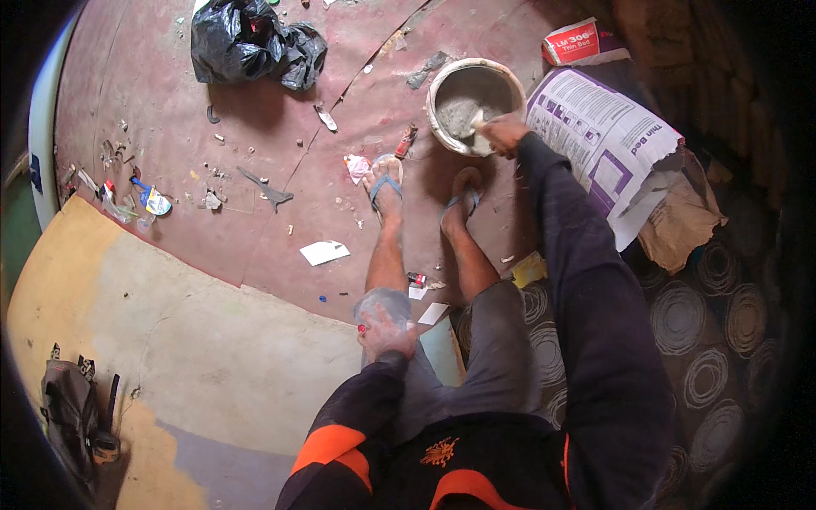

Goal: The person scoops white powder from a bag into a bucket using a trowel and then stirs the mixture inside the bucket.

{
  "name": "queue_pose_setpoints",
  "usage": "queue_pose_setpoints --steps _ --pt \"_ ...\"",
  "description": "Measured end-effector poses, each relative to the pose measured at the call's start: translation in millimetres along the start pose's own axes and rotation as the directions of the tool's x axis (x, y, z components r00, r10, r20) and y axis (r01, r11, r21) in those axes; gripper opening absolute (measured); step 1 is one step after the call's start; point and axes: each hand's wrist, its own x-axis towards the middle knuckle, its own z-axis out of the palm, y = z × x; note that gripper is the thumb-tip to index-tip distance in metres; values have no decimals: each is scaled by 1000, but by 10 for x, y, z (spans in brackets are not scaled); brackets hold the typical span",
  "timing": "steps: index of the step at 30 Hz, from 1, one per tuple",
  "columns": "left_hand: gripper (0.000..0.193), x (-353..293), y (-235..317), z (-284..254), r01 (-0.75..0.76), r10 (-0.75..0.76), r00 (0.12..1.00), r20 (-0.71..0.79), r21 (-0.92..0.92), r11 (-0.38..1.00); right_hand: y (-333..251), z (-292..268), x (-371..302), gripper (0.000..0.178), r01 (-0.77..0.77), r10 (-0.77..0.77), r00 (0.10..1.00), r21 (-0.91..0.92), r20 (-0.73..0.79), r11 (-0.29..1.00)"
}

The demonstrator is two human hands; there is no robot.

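Note:
My right hand [503, 134] reaches over the rim of a whitish bucket [435, 85] on the floor. Its fingers are closed around a small pale tool [478, 124], whose lower end is at the grey paste [457, 110] inside; the tool's exact kind is not clear. By my left knee, my left hand [388, 333] has its fingers curled on a greyish, see-through plastic piece [382, 301]. A small red spot shows beside those fingers. My sandalled feet stand just in front of the bucket.
A torn white-and-purple paper sack [586, 127] lies right of the bucket. Black plastic bags [238, 42] sit at the far left. Litter, a white card [324, 252] and a blue-and-white packet [153, 200] are scattered across the reddish floor. A dark bag [70, 408] rests at lower left.

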Motion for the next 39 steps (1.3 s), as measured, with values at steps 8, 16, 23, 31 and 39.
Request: queue_pose_setpoints --steps 8,16,23,31,39 --pt "91 10 1 25 5 -5 1000 1 -32 999 -30 -64 -170 54 17 -22 991 -40 -135 999" --pt "91 23 -23 80 -23 22 999 -24 -36 999 -34 -21 -78 58 -13 10 998 -47 -54 999" --pt "87 13 -3 45 -10 8 999 -41 -50 999 -73 -76 -261 58 73 -140 983 -441 -121 895" --pt "88 17 26 25 -20 19 1000 -18 -52 998 -84 -89 -355 52 -3 -71 983 -408 -167 913" --pt "90 6 45 25 -8 7 999 -32 -34 999 137 -204 -342 39 59 -190 962 -530 -196 846"
